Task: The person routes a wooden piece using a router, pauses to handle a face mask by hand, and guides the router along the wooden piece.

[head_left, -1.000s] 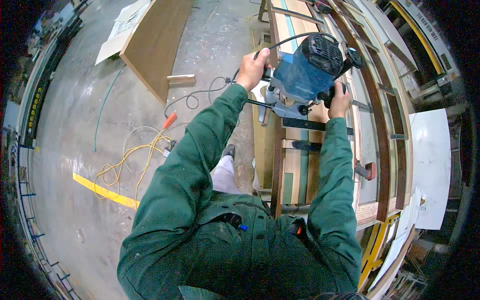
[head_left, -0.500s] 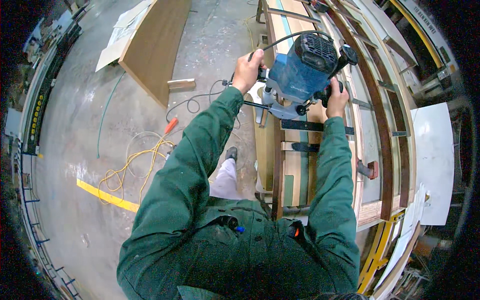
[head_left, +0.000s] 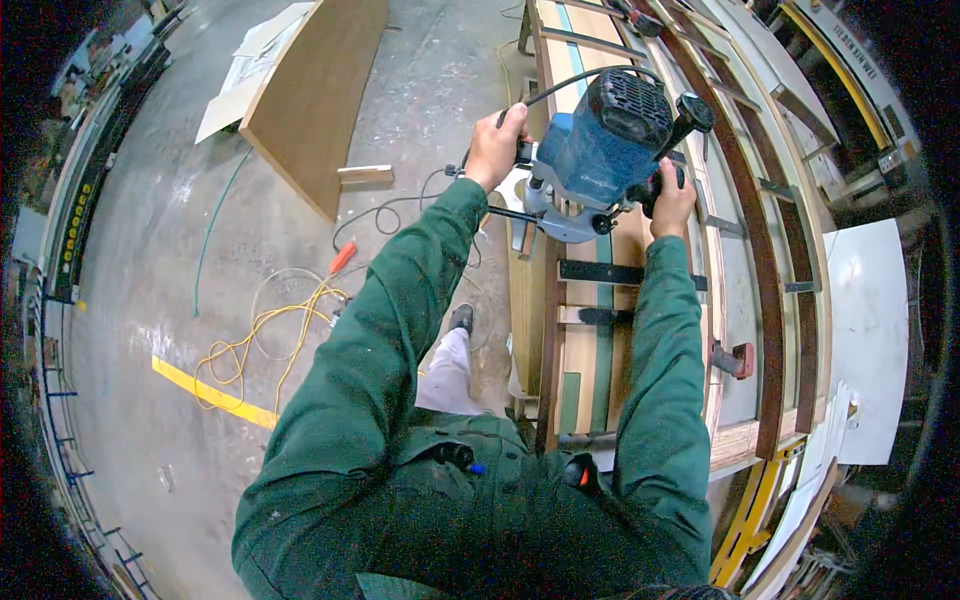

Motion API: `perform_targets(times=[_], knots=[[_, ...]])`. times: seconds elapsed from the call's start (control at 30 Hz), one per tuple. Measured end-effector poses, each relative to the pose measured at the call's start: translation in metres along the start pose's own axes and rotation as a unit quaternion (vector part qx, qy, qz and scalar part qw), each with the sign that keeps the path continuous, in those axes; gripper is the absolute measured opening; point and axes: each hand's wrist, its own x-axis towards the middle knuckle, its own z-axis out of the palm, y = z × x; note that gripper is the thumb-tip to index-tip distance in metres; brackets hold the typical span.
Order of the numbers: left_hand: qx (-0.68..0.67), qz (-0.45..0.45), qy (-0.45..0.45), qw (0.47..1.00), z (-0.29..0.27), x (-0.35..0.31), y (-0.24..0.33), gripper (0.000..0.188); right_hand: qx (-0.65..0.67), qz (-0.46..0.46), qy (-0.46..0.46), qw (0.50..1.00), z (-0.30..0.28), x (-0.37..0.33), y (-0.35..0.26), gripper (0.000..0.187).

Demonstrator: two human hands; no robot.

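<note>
A blue plunge router [head_left: 602, 150] with a black vented motor top and a silver base stands over the long wooden workpiece [head_left: 545, 320] in front of me. My left hand [head_left: 496, 148] wraps round its left handle, and my right hand [head_left: 673, 200] grips the dark knob on its right side. The black power cord [head_left: 575, 82] arches over the tool from near my left hand. The bit and the contact under the base are hidden. A dark clamp bar [head_left: 610, 273] crosses the work just nearer to me than the router.
More long wooden frames [head_left: 770, 330] lie to the right with a red-ended clamp [head_left: 738, 360], beside a white sheet [head_left: 868, 330]. On the floor at left are a yellow cord [head_left: 258, 332], an orange connector [head_left: 343, 257] and a small wood offcut [head_left: 366, 174]. A large brown panel [head_left: 310, 100] leans farther off.
The router and both hands have moved slightly away along the workpiece; the clamp bars now sit lower in the picture. Both hands keep their hold.
</note>
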Motion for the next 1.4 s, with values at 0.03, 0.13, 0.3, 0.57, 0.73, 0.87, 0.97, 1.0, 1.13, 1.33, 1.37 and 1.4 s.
perform_targets(times=[0.03, 0.13, 0.3, 0.57, 0.73, 0.87, 0.97, 1.0, 1.13, 1.33, 1.37, 1.4], knots=[[-0.014, 0.002, 0.003, 1.000, 0.000, 0.003, -0.003, 0.047, 0.002, -0.005, 0.003, 1.000, 0.003, 0.001, -0.001, 0.026], [0.008, 0.006, 0.004, 1.000, 0.000, 0.008, -0.004, 0.048, 0.000, -0.002, 0.004, 1.000, 0.007, 0.004, -0.005, 0.025], [0.016, 0.009, 0.010, 1.000, 0.001, 0.016, -0.003, 0.050, -0.019, -0.036, 0.007, 0.999, 0.010, 0.014, 0.003, 0.025], [0.020, 0.006, 0.022, 1.000, 0.002, 0.032, -0.010, 0.051, -0.075, -0.060, 0.023, 0.995, 0.017, 0.024, 0.001, 0.028], [0.025, 0.016, 0.024, 0.999, 0.004, 0.037, -0.014, 0.051, -0.031, -0.049, 0.000, 0.998, 0.017, 0.032, 0.008, 0.031], [0.020, 0.017, 0.023, 0.999, 0.005, 0.043, -0.020, 0.051, -0.013, -0.017, 0.004, 1.000, 0.018, 0.039, 0.014, 0.031], [0.019, 0.013, 0.024, 0.999, 0.004, 0.045, -0.023, 0.051, -0.007, -0.006, 0.005, 1.000, 0.020, 0.041, 0.014, 0.031], [0.027, 0.015, 0.026, 0.999, 0.004, 0.045, -0.021, 0.051, -0.008, -0.010, 0.007, 1.000, 0.022, 0.041, 0.013, 0.031], [0.052, 0.032, 0.022, 0.998, 0.004, 0.044, -0.015, 0.048, -0.006, 0.004, 0.006, 1.000, 0.022, 0.046, 0.014, 0.032], [0.038, 0.026, 0.044, 0.998, 0.007, 0.036, -0.018, 0.054, 0.023, 0.029, -0.029, 0.999, 0.015, 0.054, 0.025, 0.031], [0.041, 0.024, 0.040, 0.998, 0.005, 0.036, -0.019, 0.053, 0.024, 0.027, -0.030, 0.999, 0.016, 0.054, 0.024, 0.031], [0.041, 0.024, 0.041, 0.998, 0.004, 0.034, -0.018, 0.053, 0.028, 0.030, -0.030, 0.999, 0.016, 0.051, 0.021, 0.031]])
